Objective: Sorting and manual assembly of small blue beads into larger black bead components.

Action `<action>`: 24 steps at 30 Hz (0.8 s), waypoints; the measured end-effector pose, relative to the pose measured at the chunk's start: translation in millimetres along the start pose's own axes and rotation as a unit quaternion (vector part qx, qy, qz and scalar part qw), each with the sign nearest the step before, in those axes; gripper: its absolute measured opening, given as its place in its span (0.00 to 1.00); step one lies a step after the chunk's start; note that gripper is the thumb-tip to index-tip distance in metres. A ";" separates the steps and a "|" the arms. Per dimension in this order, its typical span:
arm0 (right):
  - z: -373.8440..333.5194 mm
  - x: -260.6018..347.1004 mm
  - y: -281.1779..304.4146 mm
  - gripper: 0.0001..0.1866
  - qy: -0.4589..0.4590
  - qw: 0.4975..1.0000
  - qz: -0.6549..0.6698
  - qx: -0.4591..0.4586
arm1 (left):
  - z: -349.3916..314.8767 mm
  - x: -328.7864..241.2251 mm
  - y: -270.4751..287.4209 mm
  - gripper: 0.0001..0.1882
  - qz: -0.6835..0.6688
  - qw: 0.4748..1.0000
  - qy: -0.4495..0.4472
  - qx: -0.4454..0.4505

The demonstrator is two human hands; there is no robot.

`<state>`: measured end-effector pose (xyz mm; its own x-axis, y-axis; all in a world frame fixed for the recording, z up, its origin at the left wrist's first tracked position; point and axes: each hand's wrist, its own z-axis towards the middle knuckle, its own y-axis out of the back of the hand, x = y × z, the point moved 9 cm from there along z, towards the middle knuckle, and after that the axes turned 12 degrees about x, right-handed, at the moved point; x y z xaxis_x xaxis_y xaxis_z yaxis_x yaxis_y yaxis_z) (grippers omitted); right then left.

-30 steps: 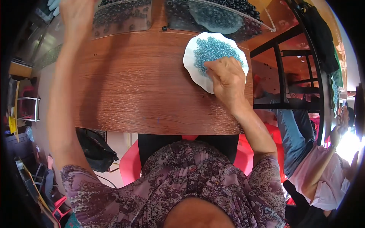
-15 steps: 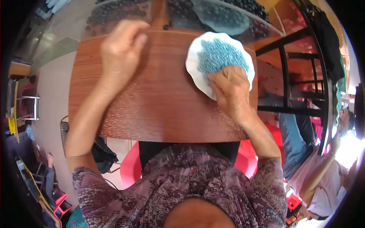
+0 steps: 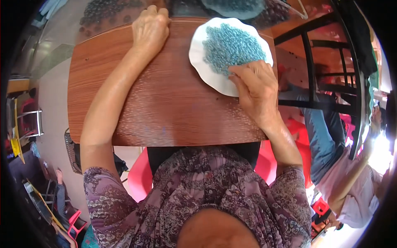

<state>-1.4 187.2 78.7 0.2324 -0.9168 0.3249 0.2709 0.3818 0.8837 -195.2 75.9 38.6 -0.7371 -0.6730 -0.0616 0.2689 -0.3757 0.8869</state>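
A white plate with a wavy rim (image 3: pixel 198 62) stands on the brown wooden table (image 3: pixel 173 107), to the right. On it lies a spread heap of small, shiny blue beads (image 3: pixel 233 43). My right hand (image 3: pixel 258 84) is over the near right side of the plate, thumb and fingertips pinched together at the edge of the heap; whatever is between them is too small to make out. Near the far edge of the table, my left hand (image 3: pixel 152 31) is closed with its fingers curled in, and its contents are hidden.
Beyond the far edge is a clear sheet (image 3: pixel 182 9), with dark beads (image 3: pixel 105 10) at the far left and a second heap of blue pieces (image 3: pixel 237 6). A black metal frame (image 3: pixel 310 66) stands at the right. Another person's arm (image 3: pixel 349 186) shows at the far right.
My left hand has moved right and away from me, toward the far edge. My right hand stays pinched at the beads, shifted slightly toward the heap's near edge. The whole view has shifted a little.
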 end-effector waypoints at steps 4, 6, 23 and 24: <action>-2.5 -6.6 -5.5 0.10 -0.006 1.000 0.020 -0.009 | -3.0 -3.2 -7.8 0.05 0.040 0.999 -0.011 0.032; -4.6 -6.4 -12.5 0.10 -0.007 1.000 0.029 0.000 | -13.9 -11.7 -3.0 0.05 0.046 0.998 -0.026 0.040; 6.3 -5.1 -26.3 0.07 0.002 0.999 -0.020 0.048 | -58.1 -19.8 23.5 0.04 -0.120 0.991 -0.018 0.049; 6.2 -5.1 -26.3 0.07 0.003 0.999 -0.020 0.049 | -60.6 -14.3 26.0 0.05 -0.218 0.974 0.010 0.059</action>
<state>-15.6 181.0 55.9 0.2293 -0.9302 0.2866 0.1870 0.3311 0.9249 -140.0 37.2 34.8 -0.7524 -0.4794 -0.4518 -0.1410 -0.5527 0.8213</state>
